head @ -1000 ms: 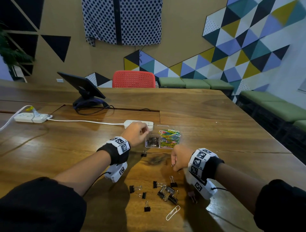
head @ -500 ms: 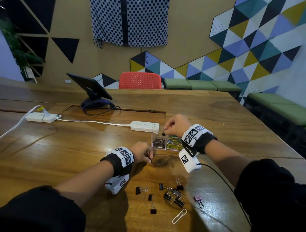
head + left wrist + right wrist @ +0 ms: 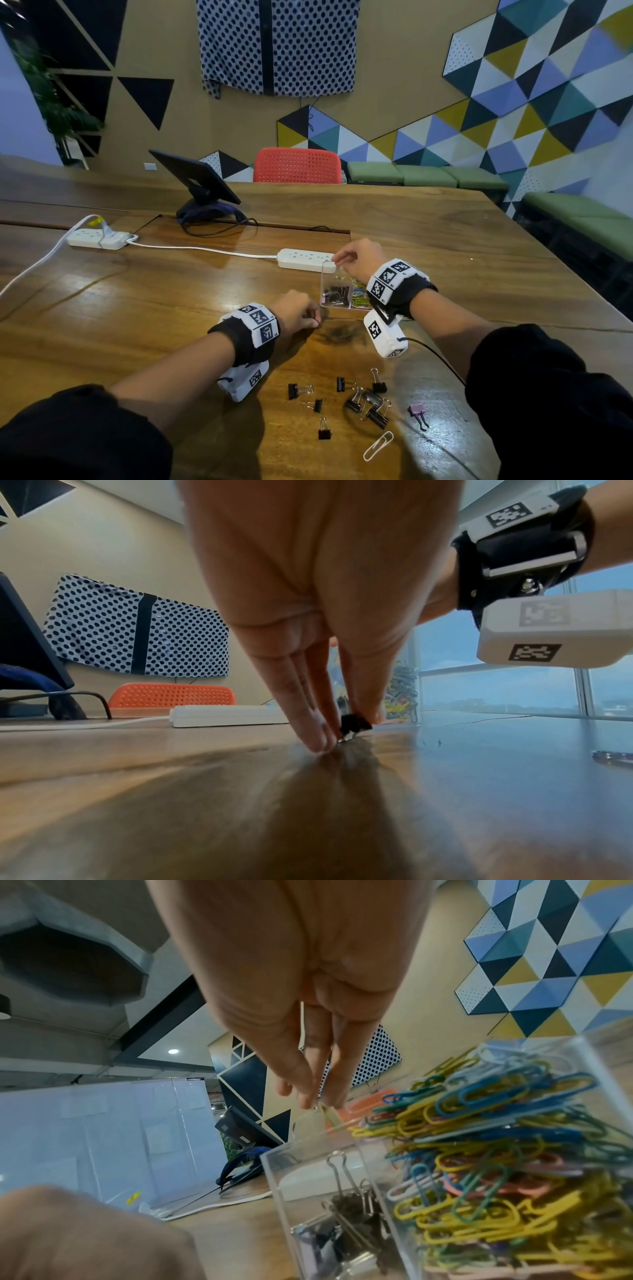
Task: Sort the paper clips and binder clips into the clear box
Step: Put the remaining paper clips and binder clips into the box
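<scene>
A clear box (image 3: 325, 284) stands mid-table with two compartments: binder clips (image 3: 352, 1213) on the left, coloured paper clips (image 3: 496, 1150) on the right. My right hand (image 3: 337, 260) hovers over the box's far left corner and pinches a small pale clip (image 3: 329, 1115) at its fingertips. My left hand (image 3: 317, 320) is down on the table just in front of the box, pinching a small black binder clip (image 3: 354, 722) between thumb and fingers. Several loose black binder clips (image 3: 363, 401), a pink binder clip (image 3: 418, 409) and a white paper clip (image 3: 378, 445) lie nearer to me.
A white power strip (image 3: 306, 260) lies right behind the box, its cable running left to a second strip (image 3: 97, 238). A tablet on a stand (image 3: 195, 178) sits farther back. A red chair (image 3: 297, 165) and green benches (image 3: 424, 176) lie beyond the table (image 3: 137, 308).
My right hand rose from the table to above the box, carrying a clip. My left hand came back from the box to the table in front of it and pinched a black binder clip.
</scene>
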The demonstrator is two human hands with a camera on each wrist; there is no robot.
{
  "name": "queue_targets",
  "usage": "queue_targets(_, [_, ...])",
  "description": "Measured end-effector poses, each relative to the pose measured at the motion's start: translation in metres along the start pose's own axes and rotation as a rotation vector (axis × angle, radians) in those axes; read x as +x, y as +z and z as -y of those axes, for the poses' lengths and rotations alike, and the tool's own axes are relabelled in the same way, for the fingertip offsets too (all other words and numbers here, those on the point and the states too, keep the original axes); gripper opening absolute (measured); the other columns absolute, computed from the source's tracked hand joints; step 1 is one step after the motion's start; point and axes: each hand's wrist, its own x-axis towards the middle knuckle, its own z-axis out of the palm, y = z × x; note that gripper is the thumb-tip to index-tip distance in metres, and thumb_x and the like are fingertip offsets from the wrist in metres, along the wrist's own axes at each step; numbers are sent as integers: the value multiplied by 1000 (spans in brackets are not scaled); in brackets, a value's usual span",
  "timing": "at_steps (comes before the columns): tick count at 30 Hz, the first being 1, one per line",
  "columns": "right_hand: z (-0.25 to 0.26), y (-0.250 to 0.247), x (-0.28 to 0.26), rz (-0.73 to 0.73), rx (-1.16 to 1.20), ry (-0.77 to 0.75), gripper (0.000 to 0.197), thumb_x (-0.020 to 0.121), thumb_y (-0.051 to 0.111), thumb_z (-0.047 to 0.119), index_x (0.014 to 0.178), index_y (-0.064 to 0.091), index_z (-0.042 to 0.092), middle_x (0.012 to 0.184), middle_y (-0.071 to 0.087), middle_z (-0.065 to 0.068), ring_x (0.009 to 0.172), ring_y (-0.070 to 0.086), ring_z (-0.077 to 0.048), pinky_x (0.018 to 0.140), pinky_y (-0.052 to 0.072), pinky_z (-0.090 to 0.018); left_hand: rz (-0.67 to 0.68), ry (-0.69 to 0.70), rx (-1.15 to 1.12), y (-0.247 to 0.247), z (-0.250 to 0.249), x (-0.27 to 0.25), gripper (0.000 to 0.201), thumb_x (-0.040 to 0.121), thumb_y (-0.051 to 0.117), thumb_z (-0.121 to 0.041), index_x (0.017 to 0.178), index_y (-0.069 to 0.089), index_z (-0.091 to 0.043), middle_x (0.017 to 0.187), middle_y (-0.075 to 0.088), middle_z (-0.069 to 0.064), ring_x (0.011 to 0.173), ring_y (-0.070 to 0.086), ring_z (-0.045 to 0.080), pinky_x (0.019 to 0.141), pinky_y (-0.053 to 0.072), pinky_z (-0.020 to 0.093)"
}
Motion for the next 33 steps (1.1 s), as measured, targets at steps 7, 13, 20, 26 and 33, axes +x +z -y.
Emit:
queue_targets(7, [-8, -9, -28, -10, 57, -103, 28, 88, 52, 0, 102, 68, 18, 105, 70, 3, 76, 58, 6, 59, 45, -8, -189, 17, 14, -8, 2, 8, 19, 94, 53, -22, 106, 66, -15, 107, 67, 4, 100, 62, 17, 87, 44, 24])
queue_targets(13, [-23, -18, -91, 232, -68, -98, 22, 87, 59, 9, 105, 67, 18, 99, 66, 7, 71, 55, -6, 72, 56, -26, -533, 127, -87, -26, -5, 16, 16, 90, 58, -23, 98, 69, -13, 96, 60, 4, 82, 51, 10, 76, 42, 21])
queue_targets(20, [-62, -23, -148, 643, -362, -2, 33, 79, 70, 30, 110, 60, 28, 113, 58, 8, 101, 55, -10, 86, 48, -23, -618, 119, -95, -33, -17, 36, 17, 88, 62, -21, 99, 72, -13, 94, 57, 7, 81, 48, 13, 72, 39, 26])
queue_targets(26, [-77, -30, -170, 620, -335, -67, 20, 77, 71, 35, 97, 66, 32, 102, 61, 15, 94, 56, -2, 85, 52, -25, -494, 41, -39, -27, -21, 48, 21, 89, 61, -22, 104, 72, -12, 100, 60, 10, 94, 56, 24, 74, 36, 25])
queue_targets(33, [-77, -21, -170, 556, -304, -70, 16, 78, 72, 29, 91, 69, 19, 92, 63, 9, 82, 57, -3, 75, 50, -17, -315, 1, 66, -19, -20, 41, 31, 97, 44, -24, 116, 65, -11, 110, 58, 11, 110, 47, 27, 91, 37, 34])
